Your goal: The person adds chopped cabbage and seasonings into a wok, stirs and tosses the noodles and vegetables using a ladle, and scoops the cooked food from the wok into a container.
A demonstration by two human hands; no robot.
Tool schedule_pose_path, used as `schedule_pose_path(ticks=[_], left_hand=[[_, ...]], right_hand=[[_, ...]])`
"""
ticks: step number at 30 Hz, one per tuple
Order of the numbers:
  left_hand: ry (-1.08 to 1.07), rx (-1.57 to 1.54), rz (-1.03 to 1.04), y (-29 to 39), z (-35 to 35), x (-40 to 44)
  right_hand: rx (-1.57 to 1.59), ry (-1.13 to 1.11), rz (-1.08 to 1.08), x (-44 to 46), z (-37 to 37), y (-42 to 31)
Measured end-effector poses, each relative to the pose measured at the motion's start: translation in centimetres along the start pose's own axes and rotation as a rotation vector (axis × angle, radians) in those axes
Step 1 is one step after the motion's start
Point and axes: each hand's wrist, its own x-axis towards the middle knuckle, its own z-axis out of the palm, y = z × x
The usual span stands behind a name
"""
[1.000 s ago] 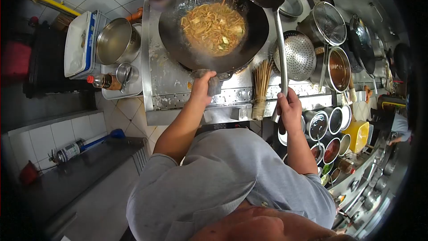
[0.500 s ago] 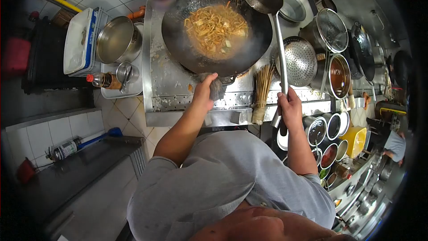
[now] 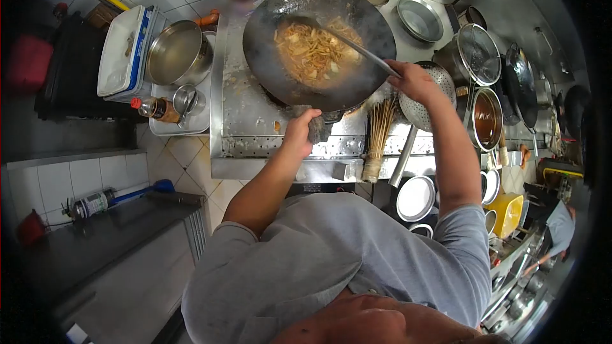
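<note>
"Wok [image 3: 261,57]: state its position and contents."

"The wok stands on the metal stove [image 3: 245,114], in front of the person. Noodles [image 3: 312,67] with pale pieces lie in its bottom, under a light haze."

"State of the left hand [image 3: 301,132]?"

"Closed on a grey cloth [image 3: 319,129] at the near rim of the wok, thumb on top. Whether the wok's near handle is inside that grip cannot be told."

"State of the right hand [image 3: 411,81]?"

"Fingers curled around the handle of a ladle [image 3: 363,51], to the right of the wok. The shaft slants over the rim; the head is at the far side of the noodles. Contact between head and noodles cannot be confirmed through the haze."

"List adjacent items."

"Right of the wok: a bundle of sticks [image 3: 378,140], upper ends fanned, and a strainer [image 3: 417,114] partly below the right hand. Left of the stove: a tray [image 3: 175,130] bearing a pot [image 3: 178,54], a bottle [image 3: 156,109] with a red cap and a metal cup [image 3: 187,99]."
</note>
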Motion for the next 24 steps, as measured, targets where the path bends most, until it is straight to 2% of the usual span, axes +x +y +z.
schedule_pose_path(ticks=[2,4,7,9,12,14,17,19,21,22,24], left_hand=[[-0.019,0.017,0.006,-0.1,-0.6,0.3],[-0.029,0.004,0.015,-0.5,-1.1,0.7],[-0.032,0.01,0.022,-0.4,-0.7,0.2],[-0.027,0.027,0.022,-0.4,-0.5,0.2],[-0.026,-0.011,0.04,-0.9,-0.5,0.6],[-0.014,-0.046,0.007,-0.5,-0.1,0.0],[-0.012,-0.036,0.022,-0.5,-0.1,-0.2],[-0.009,-0.025,0.042,-0.3,0.3,-0.8],[-0.005,-0.016,0.068,-0.3,0.1,-0.6],[0.001,-0.005,0.063,-0.6,-0.5,-0.3],[0.006,0.007,0.064,-0.6,-0.7,-0.1]], right_hand=[[-0.063,-0.074,-0.092,-1.6,-3.5,0.5],[-0.168,-0.086,-0.035,-5.1,-8.1,-1.3],[-0.221,-0.049,-0.04,-9.2,-11.0,1.5],[-0.082,-0.024,0.182,-11.1,-11.7,1.5],[-0.049,0.114,0.111,-9.6,-7.1,3.0],[-0.052,0.116,0.233,-7.3,-2.7,2.7],[0.048,0.202,0.264,-4.2,4.1,3.5],[0.103,0.204,0.286,-3.8,5.9,2.6],[0.178,0.057,0.316,-4.7,7.1,1.2],[0.18,0.054,0.315,-5.4,7.1,0.2],[0.602,-0.268,0.381,-7.1,6.5,-1.8]])
